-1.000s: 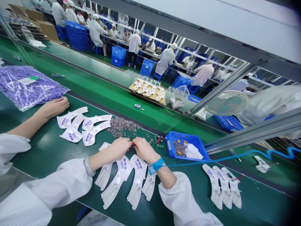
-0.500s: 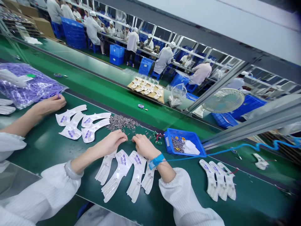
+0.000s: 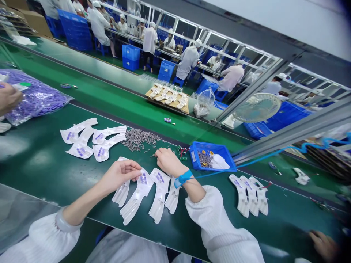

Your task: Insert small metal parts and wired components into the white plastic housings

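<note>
My left hand is pinched over the upper end of a white curved plastic shell with purple pieces in it. What lies between its fingertips is too small to make out. Next to that are more such shells, one just to the right and another partly under my right wrist. My right hand has its fingers drawn together on the green bench, by the edge of a pile of small metal parts. Its fingertips are mostly hidden. A blue strap with a cord circles the right wrist.
A blue bin with small parts stands right of my hands. Several white shells lie left, and three right. A purple-filled bag is far left. Other people's hands show at the left edge and lower right.
My left hand has moved from the metal parts down onto a white shell. My right hand stays near the pile. The neighbour's hand at left has withdrawn toward the bag; another hand appears lower right.
</note>
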`<action>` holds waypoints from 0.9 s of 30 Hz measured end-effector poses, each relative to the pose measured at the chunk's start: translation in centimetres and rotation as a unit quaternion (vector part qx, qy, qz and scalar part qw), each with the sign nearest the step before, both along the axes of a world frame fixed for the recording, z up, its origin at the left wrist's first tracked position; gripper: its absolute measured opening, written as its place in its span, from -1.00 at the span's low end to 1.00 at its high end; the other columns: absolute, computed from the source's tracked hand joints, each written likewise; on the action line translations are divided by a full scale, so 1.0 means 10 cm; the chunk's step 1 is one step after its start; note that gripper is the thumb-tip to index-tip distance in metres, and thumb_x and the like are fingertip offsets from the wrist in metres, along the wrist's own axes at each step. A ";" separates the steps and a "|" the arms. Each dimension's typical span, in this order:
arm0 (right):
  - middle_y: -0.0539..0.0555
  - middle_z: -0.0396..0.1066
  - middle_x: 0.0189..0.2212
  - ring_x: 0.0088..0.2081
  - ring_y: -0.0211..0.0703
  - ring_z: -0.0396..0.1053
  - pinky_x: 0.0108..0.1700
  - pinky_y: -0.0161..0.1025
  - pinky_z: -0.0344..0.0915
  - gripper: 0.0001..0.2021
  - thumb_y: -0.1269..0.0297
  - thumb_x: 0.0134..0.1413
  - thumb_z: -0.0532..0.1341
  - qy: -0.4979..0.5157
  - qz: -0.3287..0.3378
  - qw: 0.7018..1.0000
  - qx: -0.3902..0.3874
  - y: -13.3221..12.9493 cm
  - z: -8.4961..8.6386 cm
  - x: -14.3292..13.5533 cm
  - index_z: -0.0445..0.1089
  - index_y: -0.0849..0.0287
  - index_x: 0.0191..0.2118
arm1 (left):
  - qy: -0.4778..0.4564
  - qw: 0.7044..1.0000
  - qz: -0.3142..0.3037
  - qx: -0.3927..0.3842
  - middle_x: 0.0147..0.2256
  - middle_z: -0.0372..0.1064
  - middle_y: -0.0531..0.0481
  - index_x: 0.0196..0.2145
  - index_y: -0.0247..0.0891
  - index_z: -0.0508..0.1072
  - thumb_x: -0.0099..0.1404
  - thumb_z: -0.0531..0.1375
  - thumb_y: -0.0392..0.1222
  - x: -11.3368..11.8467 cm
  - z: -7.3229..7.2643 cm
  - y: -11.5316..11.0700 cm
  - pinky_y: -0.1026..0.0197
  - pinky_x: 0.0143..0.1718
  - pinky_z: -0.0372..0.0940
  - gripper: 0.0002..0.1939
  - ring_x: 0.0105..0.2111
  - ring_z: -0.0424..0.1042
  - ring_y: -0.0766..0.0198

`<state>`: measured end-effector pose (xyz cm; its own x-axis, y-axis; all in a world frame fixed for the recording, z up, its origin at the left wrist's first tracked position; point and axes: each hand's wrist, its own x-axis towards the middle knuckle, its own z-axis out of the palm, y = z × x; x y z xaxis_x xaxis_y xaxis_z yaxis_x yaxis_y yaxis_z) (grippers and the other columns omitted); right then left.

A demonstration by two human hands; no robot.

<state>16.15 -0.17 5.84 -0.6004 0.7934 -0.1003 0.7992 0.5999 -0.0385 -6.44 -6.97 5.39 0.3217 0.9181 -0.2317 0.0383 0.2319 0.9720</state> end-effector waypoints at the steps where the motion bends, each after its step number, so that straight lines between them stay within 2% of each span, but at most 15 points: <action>1: 0.19 0.41 -0.19 -0.14 -0.04 0.34 -0.03 -0.14 0.17 -0.81 0.49 0.26 0.04 0.028 -0.010 1.000 -0.002 -0.03 0.03 0.05 0.38 0.25 -0.15 | 0.001 1.000 -0.001 -0.001 -0.43 0.54 -0.07 -0.28 -0.32 0.51 0.07 0.38 0.06 0.02 0.00 -0.03 0.11 -0.31 0.45 -0.60 -0.43 0.51 0.21; 4: 0.07 0.41 -0.28 -0.23 -0.16 0.34 -0.13 -0.25 0.20 -0.86 0.44 0.26 0.08 0.173 -0.060 0.982 -0.034 -0.19 0.12 0.24 0.38 0.19 -0.27 | 0.000 1.000 -0.001 0.001 -0.39 0.56 -0.10 -0.27 -0.31 0.53 0.07 0.38 0.09 0.09 -0.01 -0.12 0.09 -0.31 0.48 -0.59 -0.40 0.54 0.17; 6: 0.00 0.41 -0.39 -0.34 -0.22 0.32 -0.25 -0.29 0.20 -0.89 0.40 0.21 0.14 0.273 -0.114 0.952 -0.077 -0.37 0.14 0.36 0.37 0.16 -0.34 | 0.005 1.000 -0.004 0.000 -0.38 0.57 -0.09 -0.29 -0.29 0.54 0.07 0.39 0.08 0.13 -0.03 -0.16 0.09 -0.32 0.49 -0.61 -0.41 0.54 0.18; 11: -0.04 0.36 -0.54 -0.48 -0.25 0.27 -0.39 -0.30 0.20 -0.89 0.29 0.01 0.28 0.461 -0.262 0.831 -0.169 -0.85 0.03 0.52 0.38 0.15 -0.47 | 0.042 0.999 -0.019 0.011 -0.45 0.54 -0.03 -0.34 -0.27 0.54 0.11 0.36 0.04 0.15 -0.05 -0.26 0.15 -0.36 0.47 -0.69 -0.45 0.52 0.20; 14: -0.03 0.38 -0.58 -0.51 -0.24 0.32 -0.40 -0.29 0.25 -0.91 0.29 -0.06 0.29 0.514 -0.299 0.762 -0.257 -1.06 -0.03 0.50 0.41 0.16 -0.48 | 0.132 0.986 -0.028 0.100 -0.38 0.55 0.00 -0.32 -0.21 0.53 0.26 0.25 -0.03 0.13 -0.04 -0.46 0.20 -0.32 0.43 -0.80 -0.38 0.53 0.20; 16: -0.01 0.41 -0.58 -0.53 -0.24 0.36 -0.42 -0.29 0.26 -0.89 0.26 -0.07 0.29 0.523 -0.303 0.730 -0.319 -1.16 -0.04 0.45 0.43 0.18 -0.46 | 0.183 0.963 -0.064 0.186 -0.29 0.55 0.01 -0.24 -0.17 0.52 0.38 0.15 -0.11 0.17 -0.05 -0.66 0.21 -0.27 0.41 -0.83 -0.31 0.52 0.22; 18: 0.01 0.44 -0.57 -0.58 -0.27 0.36 -0.50 -0.33 0.22 -0.85 0.21 -0.07 0.29 0.519 -0.304 0.704 -0.377 -1.24 -0.05 0.38 0.43 0.20 -0.45 | 0.196 0.935 -0.112 0.275 -0.22 0.54 -0.01 -0.16 -0.16 0.48 0.45 0.05 -0.23 0.26 -0.09 -0.86 0.19 -0.21 0.41 -0.80 -0.23 0.51 0.22; 21: 0.01 0.45 -0.60 -0.70 -0.33 0.29 -0.63 -0.38 0.08 -0.79 0.14 -0.07 0.28 0.498 -0.316 0.680 -0.435 -1.30 -0.10 0.27 0.41 0.21 -0.43 | 0.210 0.881 -0.143 0.400 -0.16 0.52 -0.08 -0.12 -0.20 0.43 0.43 -0.05 -0.44 0.42 -0.21 -1.06 0.05 -0.01 0.38 -0.69 -0.06 0.47 0.14; 23: -0.01 0.44 -0.64 -0.75 -0.36 0.24 -0.68 -0.40 0.03 -0.77 0.12 -0.08 0.28 0.479 -0.330 0.678 -0.450 -1.32 -0.14 0.22 0.39 0.22 -0.44 | 0.238 0.855 -0.141 0.439 -0.13 0.52 -0.12 -0.12 -0.24 0.42 0.37 -0.08 -0.54 0.49 -0.29 -1.11 -0.05 0.10 0.32 -0.63 0.00 0.46 0.11; 27: -0.03 0.42 -0.67 -0.78 -0.38 0.20 -0.72 -0.43 0.02 -0.80 0.17 -0.09 0.26 0.452 -0.351 0.688 -0.446 -1.30 -0.20 0.18 0.38 0.22 -0.46 | 0.256 0.855 -0.139 0.429 -0.14 0.53 -0.09 -0.13 -0.24 0.42 0.31 -0.08 -0.58 0.51 -0.37 -1.10 -0.07 0.14 0.32 -0.60 -0.07 0.50 0.15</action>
